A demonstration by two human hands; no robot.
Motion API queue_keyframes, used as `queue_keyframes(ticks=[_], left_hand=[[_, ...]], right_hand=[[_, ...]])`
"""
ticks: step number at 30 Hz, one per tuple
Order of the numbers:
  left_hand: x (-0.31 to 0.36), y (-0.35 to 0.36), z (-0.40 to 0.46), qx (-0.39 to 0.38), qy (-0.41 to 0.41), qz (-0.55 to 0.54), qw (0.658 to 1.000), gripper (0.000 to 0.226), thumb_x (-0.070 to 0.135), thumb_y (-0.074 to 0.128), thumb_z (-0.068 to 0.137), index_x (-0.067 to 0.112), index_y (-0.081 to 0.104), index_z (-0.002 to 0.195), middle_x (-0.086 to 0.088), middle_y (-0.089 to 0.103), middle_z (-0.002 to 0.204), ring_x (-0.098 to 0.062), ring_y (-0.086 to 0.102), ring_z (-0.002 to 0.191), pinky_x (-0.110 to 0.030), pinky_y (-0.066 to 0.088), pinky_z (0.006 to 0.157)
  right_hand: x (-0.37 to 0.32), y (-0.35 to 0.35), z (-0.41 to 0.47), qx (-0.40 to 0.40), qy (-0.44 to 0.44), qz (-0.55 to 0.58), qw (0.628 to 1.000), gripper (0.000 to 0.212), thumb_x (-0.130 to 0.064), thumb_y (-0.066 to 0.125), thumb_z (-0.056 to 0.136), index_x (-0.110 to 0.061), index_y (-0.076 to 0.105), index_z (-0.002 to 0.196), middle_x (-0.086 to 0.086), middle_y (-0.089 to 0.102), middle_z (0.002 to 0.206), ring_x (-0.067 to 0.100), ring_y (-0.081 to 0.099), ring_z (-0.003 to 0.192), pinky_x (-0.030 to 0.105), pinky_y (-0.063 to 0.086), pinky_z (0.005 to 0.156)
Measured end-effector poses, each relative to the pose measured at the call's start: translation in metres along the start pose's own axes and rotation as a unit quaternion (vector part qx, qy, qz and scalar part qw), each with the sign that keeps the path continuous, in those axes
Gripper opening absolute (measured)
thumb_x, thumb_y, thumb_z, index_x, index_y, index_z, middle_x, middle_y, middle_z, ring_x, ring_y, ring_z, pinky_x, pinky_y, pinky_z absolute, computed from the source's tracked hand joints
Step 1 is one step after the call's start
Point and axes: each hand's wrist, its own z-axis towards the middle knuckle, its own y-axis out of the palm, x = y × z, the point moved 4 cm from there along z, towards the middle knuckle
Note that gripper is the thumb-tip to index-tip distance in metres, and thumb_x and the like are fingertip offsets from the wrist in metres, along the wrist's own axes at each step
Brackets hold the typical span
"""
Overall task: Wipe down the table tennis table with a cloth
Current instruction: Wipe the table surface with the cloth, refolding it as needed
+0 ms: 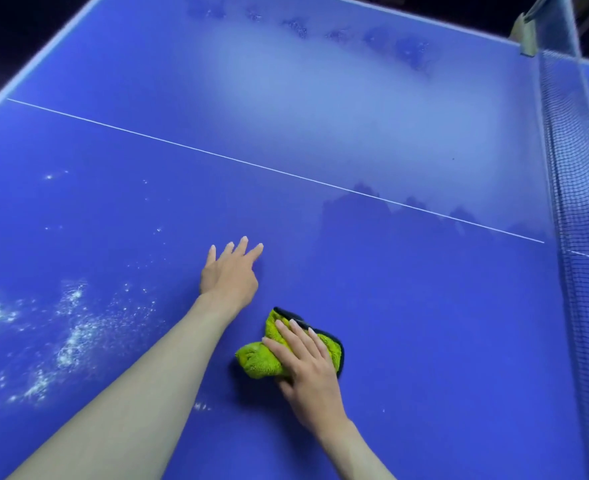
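Nearest the table's near edge, the right hand (pixel 307 368) lies flat on a bunched yellow-green cloth (pixel 262 358), fingers straight and spread over it, pressing it onto the blue table tennis table (pixel 424 323). Just beyond, the left hand (pixel 229 275) rests on the bare surface with fingers extended and fanned wide, holding nothing. Toward the left edge, white speckled residue (pixel 71 327) spreads across the surface. Farther on, the thin white centre line (pixel 217 155) crosses the table. The black net (pixel 577 188) runs along the right side, and beyond the line darker smudges (pixel 407 50) sit near the far edge.
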Motion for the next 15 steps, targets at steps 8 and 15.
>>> queue_keyframes(ticks=[8, 15], left_hand=[[-0.002, 0.019, 0.004, 0.006, 0.007, 0.041, 0.999, 0.083, 0.003, 0.041, 0.095, 0.035, 0.005, 0.162, 0.008, -0.001, 0.171, -0.018, 0.011, 0.157, -0.049, 0.003, 0.127], [-0.005, 0.022, 0.005, 0.008, -0.003, -0.002, 1.000, 0.093, -0.008, 0.040, 0.090, 0.039, 0.004, 0.161, 0.012, -0.004, 0.170, -0.014, 0.006, 0.157, -0.051, 0.002, 0.127]], right_hand=[[0.091, -0.048, 0.164, 0.082, 0.117, 0.004, 0.990, 0.068, -0.022, 0.063, 0.078, -0.033, 0.057, 0.145, -0.009, 0.042, 0.163, 0.016, 0.034, 0.153, 0.037, 0.016, 0.127], [0.138, -0.077, 0.278, 0.132, 0.175, 0.004, 0.976, 0.060, -0.018, 0.069, 0.087, -0.028, 0.057, 0.145, -0.002, 0.043, 0.163, 0.021, 0.033, 0.154, 0.042, 0.018, 0.127]])
